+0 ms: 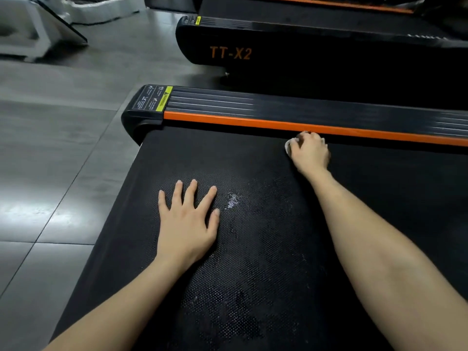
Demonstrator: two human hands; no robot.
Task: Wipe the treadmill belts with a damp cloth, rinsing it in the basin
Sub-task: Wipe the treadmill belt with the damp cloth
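The black textured treadmill belt [253,262] fills the lower middle of the head view, with wet shiny patches near its centre. My left hand [187,221] lies flat on the belt, fingers spread and straight. My right hand [310,152] is stretched to the belt's far edge, fingers curled over a small white cloth [290,146]; only a bit of the cloth shows beside the fingers. It sits right against the orange side rail [253,122]. No basin is in view.
A second black treadmill marked TT-X2 [230,53] stands parallel beyond the black ribbed side step [278,105]. Grey tiled floor [63,148] lies to the left. White equipment [30,29] stands at the far left corner.
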